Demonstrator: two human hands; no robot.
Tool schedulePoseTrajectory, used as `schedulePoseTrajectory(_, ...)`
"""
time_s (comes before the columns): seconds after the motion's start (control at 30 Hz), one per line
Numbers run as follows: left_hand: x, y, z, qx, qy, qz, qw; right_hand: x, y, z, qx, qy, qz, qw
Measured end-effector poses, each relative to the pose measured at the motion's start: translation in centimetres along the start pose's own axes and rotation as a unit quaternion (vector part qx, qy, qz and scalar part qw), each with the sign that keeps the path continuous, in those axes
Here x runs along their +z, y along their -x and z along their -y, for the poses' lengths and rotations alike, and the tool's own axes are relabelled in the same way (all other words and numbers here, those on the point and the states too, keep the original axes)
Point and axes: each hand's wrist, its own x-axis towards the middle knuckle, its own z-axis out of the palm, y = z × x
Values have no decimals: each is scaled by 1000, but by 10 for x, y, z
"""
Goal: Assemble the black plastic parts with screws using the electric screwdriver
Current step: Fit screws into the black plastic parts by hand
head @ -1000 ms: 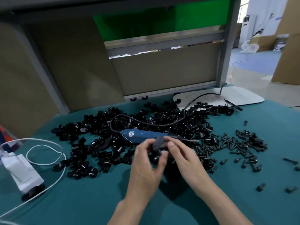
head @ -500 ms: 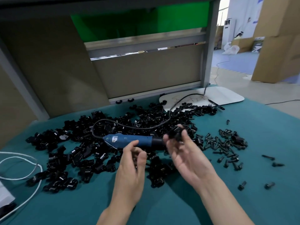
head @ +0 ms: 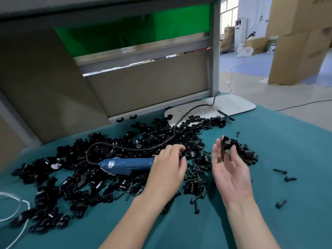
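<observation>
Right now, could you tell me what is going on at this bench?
A person is working at the teal-covered table. The right hand holds a small black plastic part up at its fingertips. The left hand reaches into the pile of black plastic parts by the blue electric screwdriver, which lies on that pile. Loose black screws lie between the hands.

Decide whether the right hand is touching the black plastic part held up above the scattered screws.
Touching. The head view shows the right hand pinching the black plastic part, with no gap between them.
</observation>
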Motion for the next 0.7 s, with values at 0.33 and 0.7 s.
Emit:
schedulePoseTrajectory(0.33,42,-73,-24,17,-252,206,945,1,-1,-1,-10,22,-26,999)
schedulePoseTrajectory(0.7,-13,19,1,-193,449,-65,870,9,20,-24,96,208,45,972)
